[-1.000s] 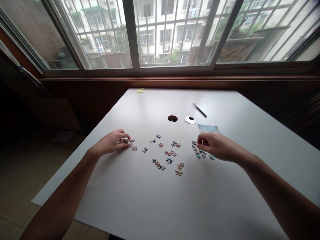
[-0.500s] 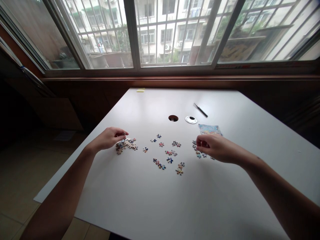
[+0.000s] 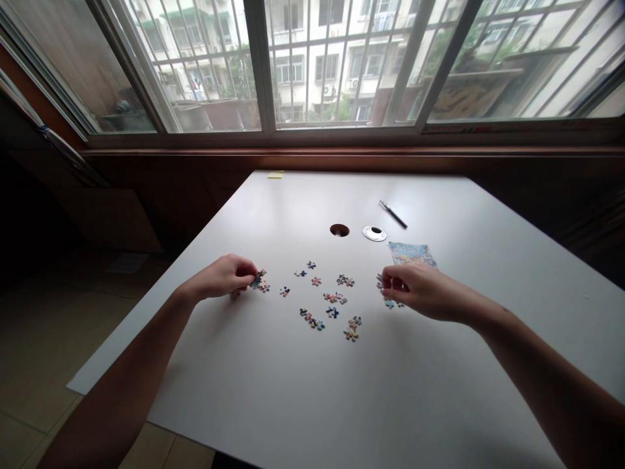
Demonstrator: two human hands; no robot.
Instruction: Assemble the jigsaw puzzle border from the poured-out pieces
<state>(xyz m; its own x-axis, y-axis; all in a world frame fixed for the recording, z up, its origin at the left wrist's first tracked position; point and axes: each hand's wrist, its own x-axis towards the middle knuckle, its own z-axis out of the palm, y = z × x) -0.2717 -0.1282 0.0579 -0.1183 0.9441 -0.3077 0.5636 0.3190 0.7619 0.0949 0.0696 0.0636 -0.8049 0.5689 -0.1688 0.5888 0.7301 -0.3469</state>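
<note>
My left hand (image 3: 228,276) is closed, with a small puzzle piece (image 3: 255,281) pinched at its fingertips. Under and beside it lies a heap of puzzle pieces (image 3: 264,286), partly hidden by the hand. My right hand (image 3: 409,284) hovers over another group of puzzle pieces (image 3: 389,303), fingers curled together; whether anything is between them is hidden. Between the hands several pieces lie scattered, among them a joined strip (image 3: 312,320), a pinkish cluster (image 3: 335,298) and a yellowish cluster (image 3: 352,329).
A printed picture sheet (image 3: 413,254) lies just beyond my right hand. Farther back on the white table (image 3: 273,391) are a round hole (image 3: 339,230), a metal ring cover (image 3: 374,233), a black pen (image 3: 393,214) and a yellow sticky note (image 3: 275,174). A barred window stands behind.
My left hand has moved right and slightly down over the heap, now with a piece showing at its fingertips. My right hand has stayed almost in place.
</note>
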